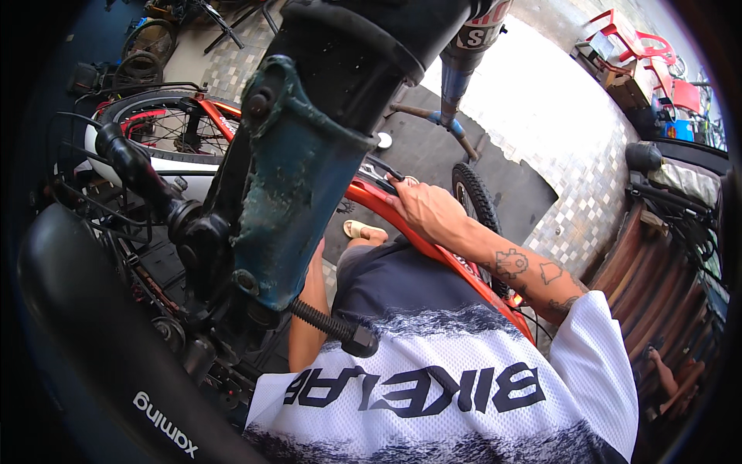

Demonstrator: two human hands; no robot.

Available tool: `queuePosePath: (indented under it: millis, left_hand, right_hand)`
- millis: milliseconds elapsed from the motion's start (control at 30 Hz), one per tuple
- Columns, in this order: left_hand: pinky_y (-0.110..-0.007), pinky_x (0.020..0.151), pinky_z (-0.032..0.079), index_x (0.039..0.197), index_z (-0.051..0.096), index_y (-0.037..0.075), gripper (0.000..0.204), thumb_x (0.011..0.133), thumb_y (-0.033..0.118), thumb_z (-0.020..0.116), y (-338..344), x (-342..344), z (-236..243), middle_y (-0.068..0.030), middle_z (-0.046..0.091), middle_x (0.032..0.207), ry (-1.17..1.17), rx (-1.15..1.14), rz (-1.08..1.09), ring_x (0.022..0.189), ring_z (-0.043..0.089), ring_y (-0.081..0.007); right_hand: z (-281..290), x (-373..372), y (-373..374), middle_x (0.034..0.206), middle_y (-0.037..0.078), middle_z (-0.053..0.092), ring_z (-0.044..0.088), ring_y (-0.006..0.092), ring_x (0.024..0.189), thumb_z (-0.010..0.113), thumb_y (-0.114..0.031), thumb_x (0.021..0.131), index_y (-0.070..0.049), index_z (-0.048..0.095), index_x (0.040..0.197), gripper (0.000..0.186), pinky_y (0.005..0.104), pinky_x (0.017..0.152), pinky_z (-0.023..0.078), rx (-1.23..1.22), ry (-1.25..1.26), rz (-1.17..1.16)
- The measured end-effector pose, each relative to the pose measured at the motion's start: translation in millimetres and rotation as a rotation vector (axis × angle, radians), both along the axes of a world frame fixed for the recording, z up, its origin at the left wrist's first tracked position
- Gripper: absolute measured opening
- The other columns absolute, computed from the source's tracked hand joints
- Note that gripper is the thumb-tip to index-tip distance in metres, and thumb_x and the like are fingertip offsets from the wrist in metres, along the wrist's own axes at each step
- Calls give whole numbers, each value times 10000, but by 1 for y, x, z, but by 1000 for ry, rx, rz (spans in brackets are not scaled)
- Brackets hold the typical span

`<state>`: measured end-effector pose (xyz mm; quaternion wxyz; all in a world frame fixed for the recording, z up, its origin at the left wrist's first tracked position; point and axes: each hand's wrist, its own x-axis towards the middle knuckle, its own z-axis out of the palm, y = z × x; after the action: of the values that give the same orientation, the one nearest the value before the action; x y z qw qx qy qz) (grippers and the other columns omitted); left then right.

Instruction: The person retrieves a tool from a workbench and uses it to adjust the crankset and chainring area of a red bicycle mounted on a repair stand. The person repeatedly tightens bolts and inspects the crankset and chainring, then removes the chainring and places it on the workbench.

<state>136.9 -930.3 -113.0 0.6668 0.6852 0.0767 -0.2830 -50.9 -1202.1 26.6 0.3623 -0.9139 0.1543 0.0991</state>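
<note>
Clamp: blue and scuffed, left of centre; sight is blocked by it, so a finger behind it could be nipped unseen.
Saddle: lower left of the frame, close by; a knock could be caused if the head is lowered toward it.
Bolt: jutting just above the shirt, near centre; cloth could be snagged if the body is leaned in.
Left hand: hidden behind the clamp, only the forearm being seen; its state cannot be told.
Right hand: laid over the frame at centre, fingers bent; whether anything is pinched cannot be told. A slip could be caused by a sudden push.
Frame: orange, slanting from centre toward the lower right; paint could be scraped if a tool is used there.
Wheel: right of centre, partly behind the arm; the frame could be jolted if it is bumped.
Sandal: at centre, toes bare; a foot could be hurt by a dropped part.
Mat: upper centre; a trip could be caused by its edge.
</note>
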Motion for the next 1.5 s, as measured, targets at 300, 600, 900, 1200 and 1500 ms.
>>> queuePosePath:
  millis: [300,600,900,1200,1500]
  left_hand:
    - [-420,1049,525,1428,527,65,445,1061,305,604,2,-26,122,-129,608,1415,127,-302,97,1288,590,-257]
    - [-270,674,431,1255,649,14,257,1022,121,628,-16,-41,60,-22,581,795,297,36,-287,703,497,-112]
    - [-285,689,410,1408,537,67,466,1047,356,593,27,-15,83,-25,567,941,433,-347,66,738,487,-120]
    - [-360,950,541,1373,573,93,381,1055,301,608,-2,-12,67,-54,661,1257,303,-253,31,1133,629,-197]
    - [-334,862,575,1329,607,92,325,1027,203,648,-17,-2,24,-48,663,1199,447,-396,88,1025,662,-185]
  right_hand:
    - [2,-4,0,642,167,650,684,352,614,484,-327,1099,8,552,1153,346,443,578,547,-51,-78,-11]
    - [-18,-11,2,658,182,655,700,372,653,498,-302,1090,17,538,1176,333,443,541,572,-163,-154,87]
    - [-23,-20,8,689,184,677,705,360,617,496,-290,1091,41,589,1137,347,445,553,572,-29,-227,-8]
    - [-6,-3,5,920,248,670,705,412,839,535,-98,981,69,585,975,174,480,724,587,-31,-77,-58]
    - [25,2,1,852,224,678,715,380,748,531,-89,972,39,528,1155,223,468,621,573,-146,27,23]
